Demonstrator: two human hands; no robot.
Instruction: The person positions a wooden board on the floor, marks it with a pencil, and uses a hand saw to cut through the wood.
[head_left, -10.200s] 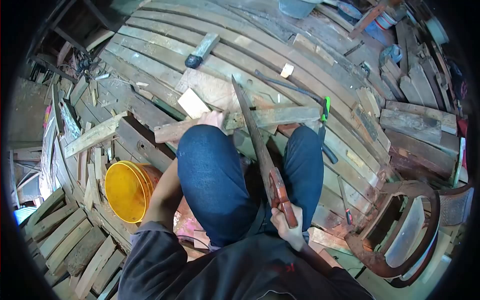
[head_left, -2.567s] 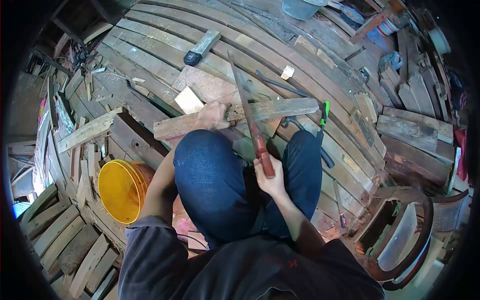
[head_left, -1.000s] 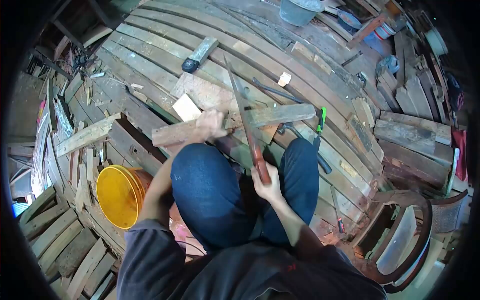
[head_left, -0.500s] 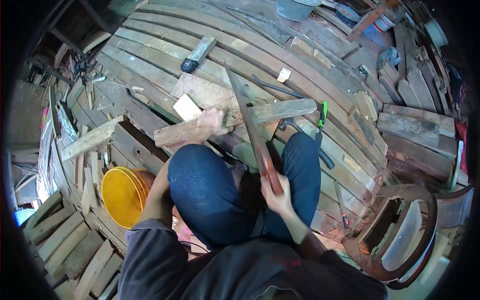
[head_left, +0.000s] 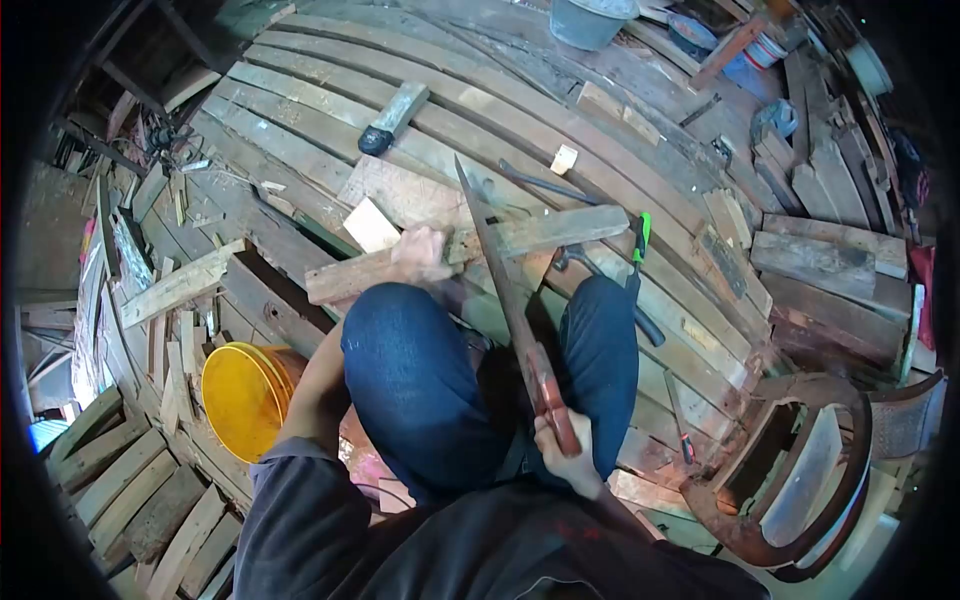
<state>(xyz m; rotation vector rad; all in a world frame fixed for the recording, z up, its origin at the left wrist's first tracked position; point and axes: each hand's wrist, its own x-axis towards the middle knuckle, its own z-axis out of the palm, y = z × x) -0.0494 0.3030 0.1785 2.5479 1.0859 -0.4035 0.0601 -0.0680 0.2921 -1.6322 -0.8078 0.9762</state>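
A handsaw (head_left: 503,282) with a long tapering blade lies across a weathered wooden beam (head_left: 560,231). My right hand (head_left: 570,447) is wrapped round the saw's reddish-brown handle, close to my body between my knees. My left hand (head_left: 421,252) grips the beam to the left of the blade, pressing it from above; its fingers are slightly blurred. Beneath the beam lies a flat board (head_left: 405,190), and a pale square wood block (head_left: 371,226) sits just beyond my left hand. A hammer (head_left: 577,258) rests partly under the beam, near my right knee.
At my left stands a yellow bucket (head_left: 240,402) beside stacked wood offcuts (head_left: 130,490). A green-handled tool (head_left: 642,240) and a pry bar (head_left: 548,180) lie around the beam. A wooden chair frame (head_left: 790,470) is at right, and a grey bucket (head_left: 592,22) stands at the back.
My right hand has drawn the saw back toward my body, so its handle is lower now. My left hand stays on the beam, which has hardly moved.
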